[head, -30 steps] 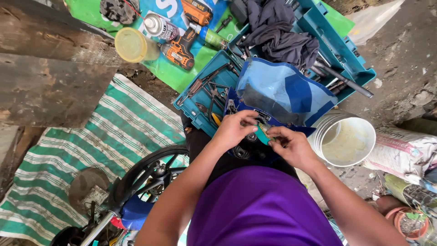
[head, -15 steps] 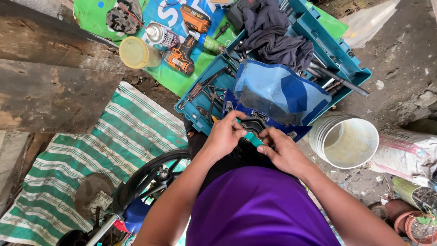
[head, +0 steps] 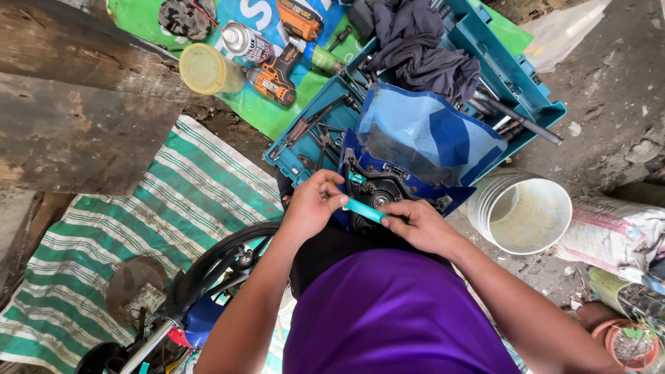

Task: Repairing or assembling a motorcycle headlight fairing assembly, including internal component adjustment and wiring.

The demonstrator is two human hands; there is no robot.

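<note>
Teal stick [head: 363, 210], small and flat, is being held between both hands right over the back of a blue motorcycle front cover [head: 415, 149], which is resting in the lap. Only the one head view is on offer, so everything comes from that.

Left hand [head: 313, 204] is pinched onto the stick's left end with thumb and fingertips, and right hand [head: 415, 225] is closed around its other end, so both grips are narrow and holding the same thing. Stick is pointed across the round black housing [head: 377, 197] inside the cover.

Step-wise, it looks like the part is being lined up or worked against the housing, though that's a judgement call. The next move would probably call for a steady hold from one hand while the tip gets guided in by the other.

Around it all: a teal toolbox [head: 516, 76] is open behind the cover with a dark cloth [head: 422, 48] dumped in it, an orange drill [head: 277, 73] and a spray can [head: 244, 40] are laid on a green sheet, a white bucket [head: 523, 211] sits to the right, and a striped mat [head: 131, 235] is spread to the left.

Hard to make out: what the stick actually is, where its tip meets the housing, and most of the cover's lower edge, which is hidden by the hands. A black wheel [head: 215, 266] is cut off at the bottom.
</note>
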